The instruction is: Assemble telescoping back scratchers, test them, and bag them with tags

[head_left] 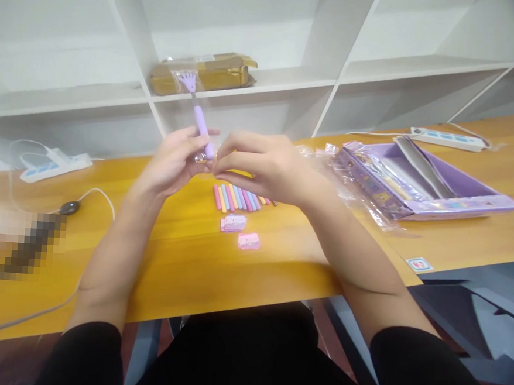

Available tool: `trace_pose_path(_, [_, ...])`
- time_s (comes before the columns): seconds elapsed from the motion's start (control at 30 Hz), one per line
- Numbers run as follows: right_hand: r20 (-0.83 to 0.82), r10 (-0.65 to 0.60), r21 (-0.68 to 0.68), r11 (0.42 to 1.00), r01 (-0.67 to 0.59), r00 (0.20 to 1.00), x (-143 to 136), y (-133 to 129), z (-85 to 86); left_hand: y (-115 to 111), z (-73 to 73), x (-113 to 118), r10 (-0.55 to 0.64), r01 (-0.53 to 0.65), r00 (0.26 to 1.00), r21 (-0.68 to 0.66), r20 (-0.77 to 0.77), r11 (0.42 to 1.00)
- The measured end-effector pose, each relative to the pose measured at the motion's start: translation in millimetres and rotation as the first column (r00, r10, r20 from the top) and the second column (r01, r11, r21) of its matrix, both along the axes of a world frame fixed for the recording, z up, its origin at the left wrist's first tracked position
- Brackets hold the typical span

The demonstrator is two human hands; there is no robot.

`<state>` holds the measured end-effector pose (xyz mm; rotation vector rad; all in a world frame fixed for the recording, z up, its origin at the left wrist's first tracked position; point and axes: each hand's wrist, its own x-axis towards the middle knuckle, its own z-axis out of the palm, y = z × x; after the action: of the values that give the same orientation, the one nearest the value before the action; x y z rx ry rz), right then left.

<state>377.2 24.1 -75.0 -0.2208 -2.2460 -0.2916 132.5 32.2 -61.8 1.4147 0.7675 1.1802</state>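
Note:
A lilac back scratcher (200,124) with a small claw head points up and away from me, in a clear plastic sleeve. My left hand (175,157) is closed around the lower part of its handle. At the handle's bottom end my right hand (263,163) has its fingertips pinched together, on what looks like the end of the plastic sleeve. Below the hands, a row of pastel sticks (234,198) in pink, yellow, blue and purple lies on the table, partly hidden by my right hand. Closer to me lie small purple packets (234,223) and a pink packet (249,241).
To the right, an open purple box (463,204) holds flat packages, with crumpled clear plastic (374,209) beside it. Power strips lie at left (56,165) and right (449,139). A brown taped parcel (221,73) rests on the white shelf (291,82). A cable runs along the left.

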Motion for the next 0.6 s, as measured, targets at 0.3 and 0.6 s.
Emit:
trace_pose_path(0.3, [-0.060,0.105,-0.129,0.985,-0.112,0.993,8,-7,10.0,-4,-6.2,12,-0.090,0.094,0.995,0.088,-0.044,0.992])
trace_pose_path(0.6, [0.083,0.154,-0.165,0.976,-0.139,0.985,22,-2,14.7,-5,-2.9,11,-0.108,0.109,0.994,0.016,-0.011,0.994])
